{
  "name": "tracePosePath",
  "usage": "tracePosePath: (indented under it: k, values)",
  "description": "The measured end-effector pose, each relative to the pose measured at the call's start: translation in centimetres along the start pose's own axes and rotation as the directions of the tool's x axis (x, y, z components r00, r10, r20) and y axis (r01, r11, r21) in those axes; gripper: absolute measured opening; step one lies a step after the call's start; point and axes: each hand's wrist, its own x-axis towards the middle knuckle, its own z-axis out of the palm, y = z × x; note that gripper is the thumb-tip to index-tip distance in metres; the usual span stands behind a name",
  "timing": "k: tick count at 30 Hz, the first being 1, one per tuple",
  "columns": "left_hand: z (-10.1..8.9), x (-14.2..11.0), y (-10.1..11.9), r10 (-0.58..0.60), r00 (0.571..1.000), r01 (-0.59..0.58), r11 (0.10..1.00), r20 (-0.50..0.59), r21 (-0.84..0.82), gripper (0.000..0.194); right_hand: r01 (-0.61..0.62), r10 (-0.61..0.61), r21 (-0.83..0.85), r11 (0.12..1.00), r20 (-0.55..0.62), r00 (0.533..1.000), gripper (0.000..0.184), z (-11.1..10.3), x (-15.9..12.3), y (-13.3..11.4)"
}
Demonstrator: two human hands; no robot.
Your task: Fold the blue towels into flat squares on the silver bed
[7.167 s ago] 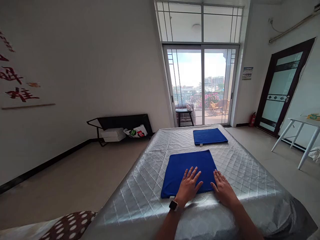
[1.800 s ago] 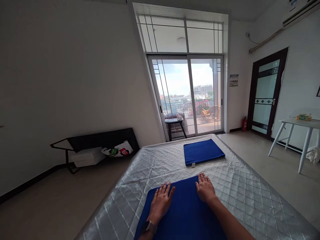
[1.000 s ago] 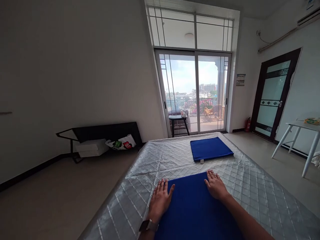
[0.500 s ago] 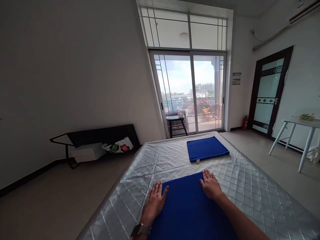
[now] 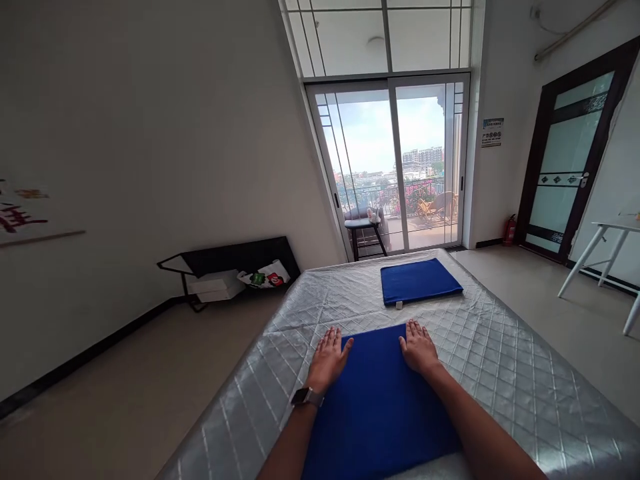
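Observation:
A blue rectangular cloth (image 5: 383,400) lies flat on the silver quilted cover (image 5: 505,373) in front of me. My left hand (image 5: 327,360) rests on its far left corner, fingers stretched out and thumb apart. On the far right corner lies my right hand (image 5: 419,348), flat with its fingers extended. Neither hand grips anything. Beyond them is a second blue cloth piece (image 5: 420,281), smaller in view, with a white tag (image 5: 399,305) at its near edge. A watch (image 5: 307,397) is on my left wrist.
Against the left wall stands a black frame (image 5: 235,257) with white boxes (image 5: 215,287) and a printed bag (image 5: 265,275). A dark stool (image 5: 363,227) is by the sliding glass door (image 5: 375,167). At right are a white table (image 5: 617,230) and a red fire extinguisher (image 5: 509,230).
The view has shifted down and a little left, showing more of the near blue cloth and its near edge. Both hands stay flat on the cloth's far corners.

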Motion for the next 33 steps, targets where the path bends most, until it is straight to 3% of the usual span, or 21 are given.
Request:
tracePosePath:
  k: [3,6,8,10,12,14,19,23,26,33]
  values:
    - [-0.2,0.8,6.4,0.214,0.972,-0.219,0.975,-0.094,-0.045,0.061,0.002,-0.002,-0.01,1.0,-0.007,1.0,0.066,0.1,0.1,0.0]
    - [0.3,1.1,12.7,0.398,0.913,-0.405,0.91,-0.088,-0.085,0.053,0.034,-0.034,-0.044,0.998,0.004,0.999,0.064,0.2,0.1,0.4]
    - [0.6,1.0,15.3,0.436,0.897,-0.442,0.891,-0.072,-0.103,0.053,0.062,-0.06,-0.067,0.996,0.02,0.998,0.065,0.2,0.0,0.6]
    - [0.8,0.8,16.2,0.411,0.909,-0.416,0.902,-0.064,-0.116,0.054,0.072,-0.07,-0.074,0.995,0.027,0.997,0.065,0.0,-0.1,0.7]
    - [1.0,0.4,15.3,0.38,0.923,-0.384,0.916,-0.057,-0.117,0.054,0.058,-0.057,-0.067,0.996,0.027,0.998,0.063,-0.3,-0.3,0.5]
    - [1.1,-0.1,13.0,0.343,0.938,-0.346,0.932,-0.047,-0.106,0.054,0.031,-0.03,-0.056,0.998,0.021,0.999,0.063,-0.6,-0.4,0.1]
    - [1.5,-1.5,3.1,0.082,0.996,-0.08,0.995,0.022,-0.064,0.059,-0.001,0.003,-0.04,0.999,0.037,0.999,0.066,-1.3,-0.7,-0.4]
    - [2.0,-2.8,-3.7,-0.096,0.994,0.099,0.993,0.042,-0.068,0.066,-0.005,0.007,-0.053,0.999,0.032,0.999,0.066,-1.2,-0.6,-0.2]
    - [2.0,-3.3,-5.0,-0.123,0.991,0.126,0.99,0.044,-0.067,0.07,-0.003,0.004,-0.076,0.997,0.025,1.0,0.066,-1.1,-0.6,0.0]
    - [1.6,-3.3,-3.3,-0.137,0.99,0.138,0.988,0.02,-0.074,0.073,-0.004,0.008,-0.148,0.989,0.027,1.0,0.066,-1.3,-0.7,0.0]
